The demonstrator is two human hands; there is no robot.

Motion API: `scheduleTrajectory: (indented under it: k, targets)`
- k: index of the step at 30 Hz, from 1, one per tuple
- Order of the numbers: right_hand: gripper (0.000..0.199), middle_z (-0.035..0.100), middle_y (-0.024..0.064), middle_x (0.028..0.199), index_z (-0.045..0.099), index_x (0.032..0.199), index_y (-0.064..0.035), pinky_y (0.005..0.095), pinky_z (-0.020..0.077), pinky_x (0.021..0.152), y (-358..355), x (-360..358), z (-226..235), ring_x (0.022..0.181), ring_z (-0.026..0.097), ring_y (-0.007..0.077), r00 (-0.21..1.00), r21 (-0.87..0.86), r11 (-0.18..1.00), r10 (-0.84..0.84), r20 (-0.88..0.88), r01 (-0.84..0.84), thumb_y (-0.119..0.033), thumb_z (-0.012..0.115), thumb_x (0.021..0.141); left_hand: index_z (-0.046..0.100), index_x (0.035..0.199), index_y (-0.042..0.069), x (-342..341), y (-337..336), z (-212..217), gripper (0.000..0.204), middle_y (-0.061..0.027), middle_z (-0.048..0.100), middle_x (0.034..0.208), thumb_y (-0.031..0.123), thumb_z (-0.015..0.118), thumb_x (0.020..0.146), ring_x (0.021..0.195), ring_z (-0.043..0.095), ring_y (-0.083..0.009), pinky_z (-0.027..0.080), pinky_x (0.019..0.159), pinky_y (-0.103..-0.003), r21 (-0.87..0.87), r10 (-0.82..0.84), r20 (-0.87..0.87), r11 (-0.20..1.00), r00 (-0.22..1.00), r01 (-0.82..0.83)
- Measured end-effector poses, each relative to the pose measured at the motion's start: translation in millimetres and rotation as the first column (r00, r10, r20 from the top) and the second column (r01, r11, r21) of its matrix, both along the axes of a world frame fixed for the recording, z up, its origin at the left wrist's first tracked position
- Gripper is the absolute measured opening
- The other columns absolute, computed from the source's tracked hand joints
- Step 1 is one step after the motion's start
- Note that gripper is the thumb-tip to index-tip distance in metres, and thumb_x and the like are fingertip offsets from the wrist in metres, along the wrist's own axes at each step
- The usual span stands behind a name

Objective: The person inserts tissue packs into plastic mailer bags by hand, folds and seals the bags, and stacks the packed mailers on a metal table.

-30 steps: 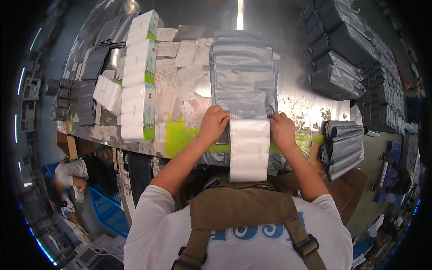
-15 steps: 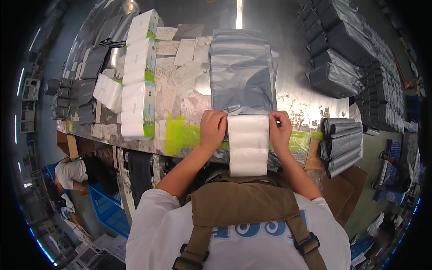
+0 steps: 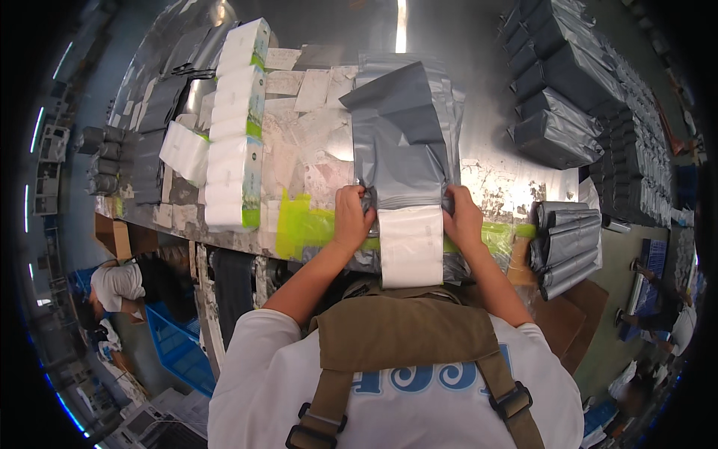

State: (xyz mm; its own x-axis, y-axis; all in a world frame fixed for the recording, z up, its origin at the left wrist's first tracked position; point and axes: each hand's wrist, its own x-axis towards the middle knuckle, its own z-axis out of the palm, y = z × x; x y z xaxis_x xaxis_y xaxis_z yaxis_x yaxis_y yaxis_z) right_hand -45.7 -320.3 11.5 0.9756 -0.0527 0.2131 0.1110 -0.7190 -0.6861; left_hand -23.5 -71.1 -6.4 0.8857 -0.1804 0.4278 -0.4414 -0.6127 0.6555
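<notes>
A white tissue pack point(image 3: 411, 254) lies lengthwise between my body and the table, its far part inside the mouth of a grey plastic mailer bag point(image 3: 400, 150). My left hand point(image 3: 352, 218) is closed on the left edge of the bag's mouth. On the opposite edge my right hand point(image 3: 464, 217) pinches the film, its fingertips partly hidden by the bag. The bag's far end is lifted and skewed to the left over a stack of flat grey bags point(image 3: 453, 112).
On the left stands a row of white tissue packs point(image 3: 226, 161), with a single tilted pack point(image 3: 183, 153) beside it. Filled grey parcels point(image 3: 557, 127) pile up at right, near folded grey bags point(image 3: 566, 243). A blue crate point(image 3: 176, 348) and another person point(image 3: 120, 288) are lower left.
The bag's mouth has come toward me over the pack, so less white shows. Its far end has risen and shifted off the stack. Both hands now hold the bag's sides.
</notes>
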Motion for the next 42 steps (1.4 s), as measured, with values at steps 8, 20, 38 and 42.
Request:
scheduleTrajectory:
  k: [8,20,38,42]
  targets:
    - [0.003,0.062,0.0123,0.077,0.066,0.076,-0.0064,0.0399,0.0490,0.060,-17.0,-67.4,-7.1,0.069,0.062,0.0332,0.969,-0.089,0.986,0.122,-0.214,-0.143,-0.008,0.067,0.075,0.057,0.075,0.002,-49.5,11.9,-2.0,0.006,-0.0150,0.056,0.076,0.006,0.062,0.074,0.076,0.054,-0.0364,0.044,0.068,-0.045,0.138,-0.144,-0.195,0.975,0.970,0.173]
    - [0.028,0.064,0.0145,0.073,0.069,0.087,-0.0003,0.0359,0.0496,0.058,-18.6,-23.5,8.9,0.062,0.062,0.0286,0.867,0.069,0.992,-0.054,-0.495,0.101,-0.024,0.077,0.074,0.060,0.083,0.003,-2.8,-3.8,19.8,0.022,-0.0141,0.059,0.067,0.022,0.070,0.081,0.063,0.058,-0.0314,0.045,0.057,-0.039,-0.155,-0.028,-0.533,0.986,0.846,-0.064]
    - [0.019,0.059,0.0002,0.082,0.069,0.087,-0.0120,0.0361,0.0420,0.067,93.3,4.7,30.1,0.077,0.056,0.0223,0.873,-0.219,0.894,0.435,0.220,-0.390,-0.015,0.076,0.070,0.068,0.078,0.002,-0.6,2.8,-14.8,0.016,0.0023,0.062,0.067,0.015,0.067,0.087,0.054,0.051,-0.0049,0.038,0.046,-0.020,-0.425,-0.097,-0.733,0.838,0.673,-0.342]
    - [0.019,0.058,-0.0008,0.078,0.069,0.082,-0.0133,0.0343,0.0432,0.061,93.3,3.6,27.7,0.075,0.056,0.0208,0.805,-0.397,0.850,0.487,0.340,-0.346,-0.013,0.076,0.064,0.068,0.079,0.002,2.1,4.1,1.9,0.014,0.0015,0.062,0.066,0.014,0.067,0.087,0.053,0.052,-0.0056,0.042,0.047,-0.020,-0.422,-0.134,-0.813,0.807,0.566,-0.414]
